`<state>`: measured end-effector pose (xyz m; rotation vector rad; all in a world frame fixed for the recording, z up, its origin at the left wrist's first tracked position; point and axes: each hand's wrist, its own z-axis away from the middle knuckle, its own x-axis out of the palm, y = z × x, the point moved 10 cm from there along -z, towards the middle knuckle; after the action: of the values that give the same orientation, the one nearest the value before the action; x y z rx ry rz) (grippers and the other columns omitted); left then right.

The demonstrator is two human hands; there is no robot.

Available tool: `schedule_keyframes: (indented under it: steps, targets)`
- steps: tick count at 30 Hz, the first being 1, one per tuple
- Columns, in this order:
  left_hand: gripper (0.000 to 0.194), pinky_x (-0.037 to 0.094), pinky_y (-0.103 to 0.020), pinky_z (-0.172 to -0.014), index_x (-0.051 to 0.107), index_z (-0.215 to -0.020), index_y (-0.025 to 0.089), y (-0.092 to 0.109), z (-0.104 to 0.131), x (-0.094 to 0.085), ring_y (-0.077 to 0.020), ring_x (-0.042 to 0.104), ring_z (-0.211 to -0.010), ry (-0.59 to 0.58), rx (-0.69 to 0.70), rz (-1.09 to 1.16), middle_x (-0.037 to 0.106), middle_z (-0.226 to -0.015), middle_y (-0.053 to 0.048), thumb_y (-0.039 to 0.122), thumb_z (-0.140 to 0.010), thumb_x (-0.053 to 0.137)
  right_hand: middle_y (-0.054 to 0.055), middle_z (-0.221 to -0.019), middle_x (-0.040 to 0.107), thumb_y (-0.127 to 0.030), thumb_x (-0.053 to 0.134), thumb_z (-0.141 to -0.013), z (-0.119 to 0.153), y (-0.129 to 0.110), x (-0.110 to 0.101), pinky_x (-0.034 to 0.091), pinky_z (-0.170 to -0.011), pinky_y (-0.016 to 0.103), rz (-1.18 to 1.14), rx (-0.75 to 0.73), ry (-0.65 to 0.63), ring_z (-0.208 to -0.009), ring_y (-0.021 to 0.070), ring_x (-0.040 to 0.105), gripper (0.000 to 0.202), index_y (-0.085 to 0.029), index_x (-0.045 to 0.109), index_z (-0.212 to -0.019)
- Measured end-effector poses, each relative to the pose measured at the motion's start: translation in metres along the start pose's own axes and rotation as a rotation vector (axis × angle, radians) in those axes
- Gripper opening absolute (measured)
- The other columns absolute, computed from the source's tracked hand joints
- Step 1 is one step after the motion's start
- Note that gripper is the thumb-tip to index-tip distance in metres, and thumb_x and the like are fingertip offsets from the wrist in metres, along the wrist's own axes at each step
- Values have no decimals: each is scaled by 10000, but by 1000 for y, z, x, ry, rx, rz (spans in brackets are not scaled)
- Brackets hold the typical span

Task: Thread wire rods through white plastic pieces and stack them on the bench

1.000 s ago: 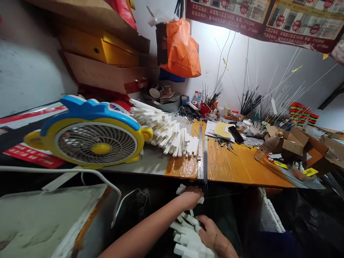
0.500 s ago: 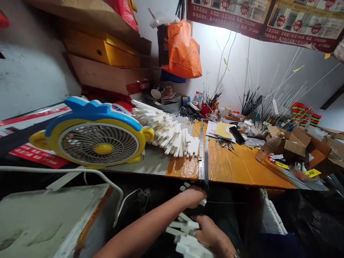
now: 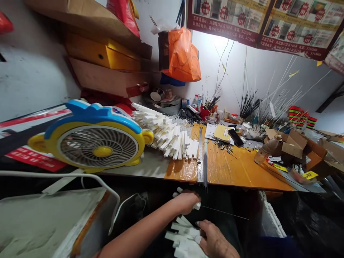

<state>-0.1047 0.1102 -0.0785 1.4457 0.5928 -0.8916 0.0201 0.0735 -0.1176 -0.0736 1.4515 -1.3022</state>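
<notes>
My left hand (image 3: 189, 201) is closed around a few white strips (image 3: 179, 190) of foam-like material, whose ends stick out on both sides of the fist. A thin rod (image 3: 225, 212) reaches to the right from beside this hand. Lower down, my right hand (image 3: 216, 239) has thumb and forefinger apart, at the right edge of a bundle of white strips (image 3: 182, 238) lying below the table edge. The thumb touches or lies just beside the bundle; its other fingers are hidden.
A table (image 3: 242, 168) with an orange-brown top bears a pile of white strips (image 3: 172, 139), dark thin rods (image 3: 205, 161), a metal ruler (image 3: 200, 157) and a phone (image 3: 235, 137). A blue and yellow fan (image 3: 102, 143) stands left. A white cable (image 3: 88, 179) crosses the lower left.
My left hand has shifted slightly left and down with its strips, and the thin rod now slants downward to the right. My right hand's thumb and forefinger have spread apart.
</notes>
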Motion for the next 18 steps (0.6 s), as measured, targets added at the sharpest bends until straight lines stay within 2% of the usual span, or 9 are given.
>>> schedule_keyframes:
  steps: [2, 4, 6, 9, 11, 13, 15, 18]
  targets:
    - [340, 497, -379, -920, 721, -821, 186, 2, 3, -1, -353, 698, -1034, -32, 13, -71, 764, -953, -46, -86, -653, 606, 107, -1164, 771, -127, 659, -665, 4, -5, -11, 495, -990, 396, -89, -10, 20, -1115, 325, 679, 459, -225, 778, -1098]
    - [380, 501, -374, -933, 726, -879, 188, 4, 6, -7, -359, 696, -1083, -47, 6, -128, 766, -1049, -59, -89, -664, 579, 60, -990, 793, -158, 700, -644, 2, -10, -29, 540, -871, 358, -190, -29, 36, -959, 283, 710, 310, -219, 794, -933]
    - [364, 512, -393, -924, 718, -918, 190, 6, 10, -14, -361, 709, -1070, -56, -26, -169, 766, -1078, -84, -63, -693, 584, 21, -812, 770, -223, 700, -690, -7, -14, -54, 549, -730, 314, -298, -36, 77, -802, 230, 700, 145, -202, 775, -812]
    - [295, 525, -420, -887, 685, -935, 207, 10, 20, -26, -354, 735, -993, -58, -106, -207, 776, -1019, -98, 6, -729, 618, 7, -719, 725, -351, 648, -796, -32, -10, -98, 520, -580, 263, -443, -1, 234, -687, 181, 672, 190, -184, 730, -831]
    - [256, 521, -403, -868, 657, -934, 220, 16, 30, -35, -340, 736, -984, -44, -150, -207, 776, -1008, -86, 50, -745, 629, -2, -669, 698, -421, 659, -794, -49, -3, -116, 474, -460, 227, -512, 69, 339, -601, 164, 661, 228, -192, 667, -794]
    - [213, 513, -360, -827, 630, -934, 226, 23, 44, -45, -319, 732, -977, -22, -178, -181, 771, -1004, -72, 96, -765, 633, -15, -559, 660, -475, 711, -736, -64, 3, -115, 392, -336, 200, -566, 162, 363, -451, 150, 618, 297, -206, 596, -682]
    - [137, 494, -309, -762, 607, -924, 229, 29, 57, -54, -278, 725, -925, -2, -189, -138, 759, -964, -43, 160, -807, 624, -18, -475, 636, -501, 762, -665, -72, 4, -100, 321, -267, 181, -621, 233, 327, -336, 127, 557, 367, -215, 546, -592]
    - [103, 455, -266, -698, 593, -958, 228, 38, 75, -65, -211, 669, -832, 74, -165, 149, 711, -899, 0, 260, -860, 596, -9, -496, 671, -524, 772, -649, -66, -1, -81, 304, -273, 152, -734, 256, 289, -332, 89, 539, 396, -213, 534, -598]
